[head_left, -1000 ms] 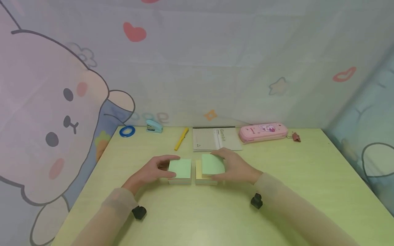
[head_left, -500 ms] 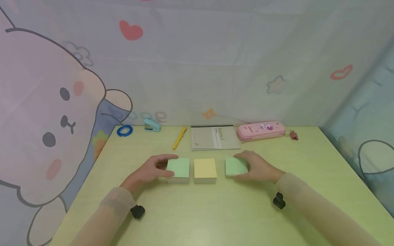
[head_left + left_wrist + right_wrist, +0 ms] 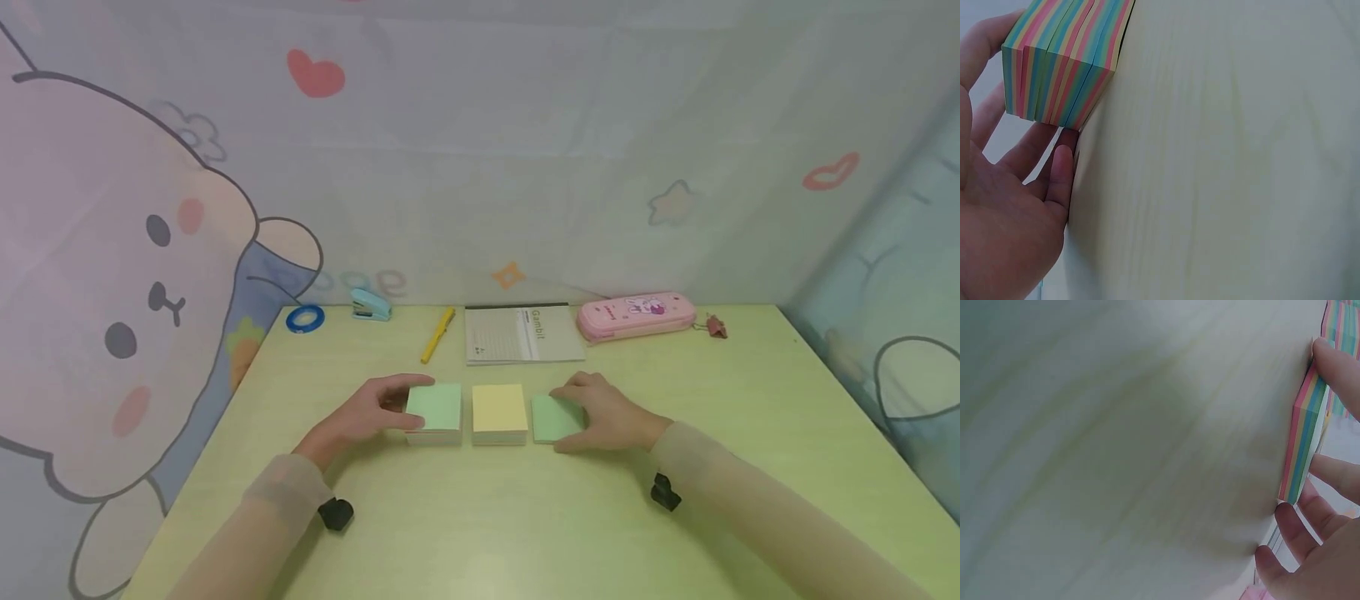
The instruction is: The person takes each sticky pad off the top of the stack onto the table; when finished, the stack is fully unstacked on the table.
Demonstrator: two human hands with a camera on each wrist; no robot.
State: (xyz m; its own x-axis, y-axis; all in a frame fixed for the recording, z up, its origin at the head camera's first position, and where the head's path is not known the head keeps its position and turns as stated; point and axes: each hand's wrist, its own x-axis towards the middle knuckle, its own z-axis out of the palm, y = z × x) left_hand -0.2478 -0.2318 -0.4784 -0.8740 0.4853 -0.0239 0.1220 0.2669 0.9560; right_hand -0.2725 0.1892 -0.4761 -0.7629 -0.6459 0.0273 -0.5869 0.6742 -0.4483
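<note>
On the pale table, both hands grip green-topped paper stacks, a yellow-topped stack between.

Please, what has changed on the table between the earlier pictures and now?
The right grip carried the thin green pad rightward from over the yellow-topped stack, then down beside it, without letting go. The left grip stays on the green-topped stack; notebook and pencil case stayed put.

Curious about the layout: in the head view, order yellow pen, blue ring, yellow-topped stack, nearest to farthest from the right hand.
1. Yellow-topped stack: left of the right hand.
2. Yellow pen: farther back, left.
3. Blue ring: back left corner.
</note>
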